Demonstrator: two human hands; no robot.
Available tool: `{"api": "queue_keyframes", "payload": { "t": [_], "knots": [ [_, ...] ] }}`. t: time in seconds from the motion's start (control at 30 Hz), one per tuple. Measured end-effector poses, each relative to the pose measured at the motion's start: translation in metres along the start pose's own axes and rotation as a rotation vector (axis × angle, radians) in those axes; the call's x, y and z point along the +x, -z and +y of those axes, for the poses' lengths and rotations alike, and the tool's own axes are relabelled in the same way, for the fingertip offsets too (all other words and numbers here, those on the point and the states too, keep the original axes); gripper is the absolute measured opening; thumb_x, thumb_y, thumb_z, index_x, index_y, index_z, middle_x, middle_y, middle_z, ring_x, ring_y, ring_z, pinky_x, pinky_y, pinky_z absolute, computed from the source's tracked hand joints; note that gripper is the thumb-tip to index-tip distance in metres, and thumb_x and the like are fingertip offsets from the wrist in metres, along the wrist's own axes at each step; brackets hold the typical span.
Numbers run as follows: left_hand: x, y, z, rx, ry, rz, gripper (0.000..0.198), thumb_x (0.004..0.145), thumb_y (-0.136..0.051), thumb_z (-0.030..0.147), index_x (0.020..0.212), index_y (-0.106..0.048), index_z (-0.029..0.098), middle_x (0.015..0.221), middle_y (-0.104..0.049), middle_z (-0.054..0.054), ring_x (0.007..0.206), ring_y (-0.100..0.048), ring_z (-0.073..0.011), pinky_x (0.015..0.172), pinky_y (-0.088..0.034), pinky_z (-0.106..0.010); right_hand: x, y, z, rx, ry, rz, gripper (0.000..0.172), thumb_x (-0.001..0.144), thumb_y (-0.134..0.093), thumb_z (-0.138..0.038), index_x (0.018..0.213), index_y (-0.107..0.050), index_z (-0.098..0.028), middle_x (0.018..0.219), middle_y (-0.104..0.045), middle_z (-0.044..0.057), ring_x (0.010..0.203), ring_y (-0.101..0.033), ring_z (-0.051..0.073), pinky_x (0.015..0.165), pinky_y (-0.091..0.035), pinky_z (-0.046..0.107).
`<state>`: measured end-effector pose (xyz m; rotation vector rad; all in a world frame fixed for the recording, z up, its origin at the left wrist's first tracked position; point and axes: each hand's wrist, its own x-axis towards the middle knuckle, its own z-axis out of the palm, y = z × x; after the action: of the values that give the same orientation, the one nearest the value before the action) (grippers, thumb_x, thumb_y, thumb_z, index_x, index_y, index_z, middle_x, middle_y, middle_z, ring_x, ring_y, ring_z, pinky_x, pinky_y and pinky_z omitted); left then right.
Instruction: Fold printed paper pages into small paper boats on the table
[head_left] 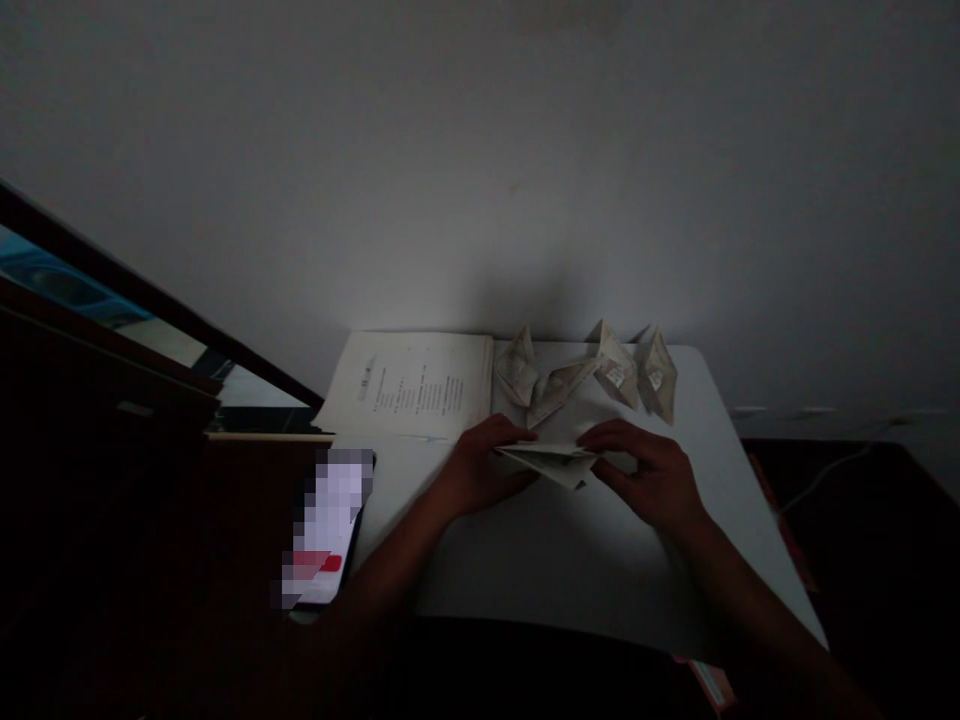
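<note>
Between my two hands is a piece of folded paper [553, 461], its layers coming to a point toward me. My left hand [487, 465] is closed on its left end, the thumb side nearest the book. On the other end, my right hand [649, 470] grips with fingers above and thumb below. Just beyond them stand several folded paper boats; one boat [562, 388] lies tilted closest to my hands, another boat [517, 368] is behind it to the left, and a boat [657, 375] is at the far right.
An open book [420, 385] with printed text lies at the table's back left, against the wall [480, 180]. A phone [330, 530] with a lit screen rests at the left edge of the white table [510, 570]. A dark-framed mirror-like panel [157, 310] leans at left.
</note>
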<state>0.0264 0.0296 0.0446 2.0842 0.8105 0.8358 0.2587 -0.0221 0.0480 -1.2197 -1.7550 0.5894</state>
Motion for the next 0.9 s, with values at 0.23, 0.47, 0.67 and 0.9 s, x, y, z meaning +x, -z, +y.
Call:
{"api": "queue_keyframes", "payload": {
  "t": [0.23,0.47,0.67,0.9],
  "knots": [
    [-0.023,0.015,0.010,0.233,0.033,-0.147,0.055,0.064,-0.075,0.037,0.114,-0.058,0.026,0.106,-0.050,-0.007,0.097,-0.051,-0.0214,0.084,-0.046,-0.038,-0.017,-0.003,0.017,-0.233,0.283,-0.108,0.022,0.079,-0.058,-0.012,0.096,-0.065,-0.022,0.100,-0.067,0.007,0.096,-0.061,0.021,0.081,-0.052,0.040],
    [-0.028,0.002,0.000,0.366,-0.102,-0.202,0.051,0.070,-0.069,0.038,0.117,-0.054,0.024,0.123,-0.050,-0.010,0.114,-0.045,-0.0265,0.095,-0.038,-0.045,-0.029,0.004,0.020,-0.381,0.203,-0.313,0.043,0.077,-0.054,-0.011,0.118,-0.056,-0.021,0.125,-0.056,0.010,0.119,-0.049,0.026,0.096,-0.045,0.047],
    [-0.025,-0.009,-0.002,0.406,-0.199,-0.206,0.045,0.074,-0.064,0.034,0.116,-0.052,0.022,0.128,-0.049,-0.011,0.120,-0.043,-0.0265,0.099,-0.035,-0.045,-0.035,-0.001,0.007,-0.414,0.188,-0.329,0.044,0.077,-0.064,-0.029,0.120,-0.056,-0.019,0.124,-0.056,0.013,0.118,-0.049,0.027,0.098,-0.044,0.046],
    [-0.025,-0.020,-0.002,0.527,-0.237,-0.234,0.043,0.070,-0.064,0.029,0.110,-0.055,0.017,0.117,-0.055,-0.012,0.110,-0.048,-0.0268,0.094,-0.039,-0.043,-0.037,-0.017,0.013,-0.468,0.271,-0.311,0.031,0.081,-0.062,-0.032,0.108,-0.062,-0.016,0.120,-0.059,0.015,0.115,-0.052,0.027,0.095,-0.045,0.045]
  ]
}}
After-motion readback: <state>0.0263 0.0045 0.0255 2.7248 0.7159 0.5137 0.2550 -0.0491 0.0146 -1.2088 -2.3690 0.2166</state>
